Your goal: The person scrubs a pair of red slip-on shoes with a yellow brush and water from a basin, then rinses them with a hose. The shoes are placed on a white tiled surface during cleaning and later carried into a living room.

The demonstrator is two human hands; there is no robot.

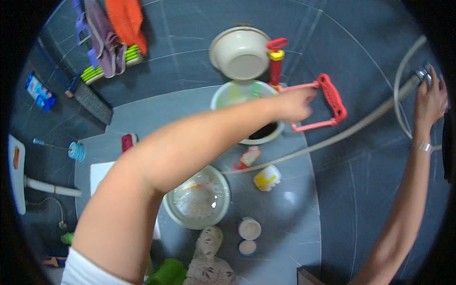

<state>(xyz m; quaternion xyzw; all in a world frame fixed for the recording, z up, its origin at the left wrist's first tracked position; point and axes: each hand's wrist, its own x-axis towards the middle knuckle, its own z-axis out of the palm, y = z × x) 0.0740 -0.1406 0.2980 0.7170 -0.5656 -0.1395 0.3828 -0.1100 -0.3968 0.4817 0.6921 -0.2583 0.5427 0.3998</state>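
My right hand (431, 92) is closed round a chrome tap (424, 75) on the right wall. A pale hose (351, 127) runs from beside that tap down to the floor near a round basin (224, 209), which holds clear water and a whitish mass. My left arm stretches across the middle. My left hand (295, 103) is blurred, beside a pink-red plastic frame (332, 99) and above a pale green tub (218, 97). Whether its fingers grip anything cannot be made out. My forearm hides part of the tub, in which something dark shows.
A cream basin (243, 45) leans against the back wall beside a red pump (276, 66). On the floor stand a white-and-yellow container (267, 178) and two small round tubs (250, 229). Cloths (126, 21) hang at back left. My patterned trouser leg (209, 268) shows below.
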